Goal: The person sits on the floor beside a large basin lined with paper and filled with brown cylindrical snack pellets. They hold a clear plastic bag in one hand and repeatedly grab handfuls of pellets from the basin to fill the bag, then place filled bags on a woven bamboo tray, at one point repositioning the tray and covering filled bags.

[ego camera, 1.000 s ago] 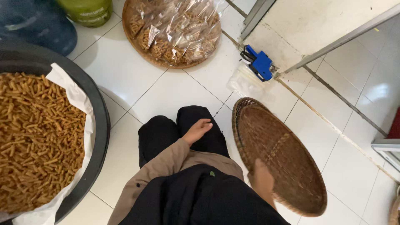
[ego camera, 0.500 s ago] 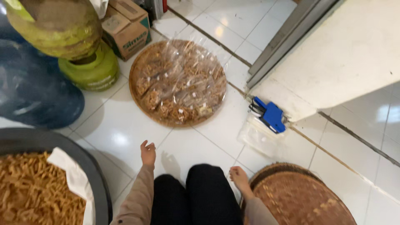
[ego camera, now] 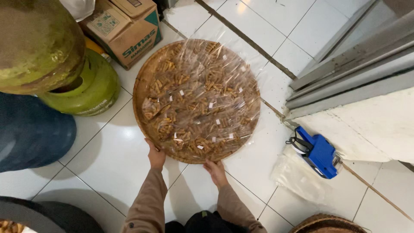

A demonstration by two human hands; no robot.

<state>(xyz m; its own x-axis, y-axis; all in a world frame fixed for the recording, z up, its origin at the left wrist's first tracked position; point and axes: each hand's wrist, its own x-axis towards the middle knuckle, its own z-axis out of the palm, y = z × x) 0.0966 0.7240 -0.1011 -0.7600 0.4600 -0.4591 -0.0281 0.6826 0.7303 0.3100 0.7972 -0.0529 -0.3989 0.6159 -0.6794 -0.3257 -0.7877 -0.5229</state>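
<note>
At far left I see a blue water jug (ego camera: 30, 133), with two green gas cylinders (ego camera: 82, 86) stacked beside it and a cardboard box (ego camera: 127, 28) behind them. Next, the round woven tray (ego camera: 144, 84) sits flat on the white tile floor (ego camera: 108, 151), loaded with small clear bags of brown snack sticks (ego camera: 198, 103). My left hand (ego camera: 156, 156) grips the tray's near rim, fingers curled on the edge; my right hand (ego camera: 215, 171) touches the same rim just beside it — fingers together, tips under the rim, so I cannot tell how firm the hold is. Further right lie a stack of clear bags (ego camera: 297, 177) and a blue label gun (ego camera: 317, 152) — touching, near the door frame.
</note>
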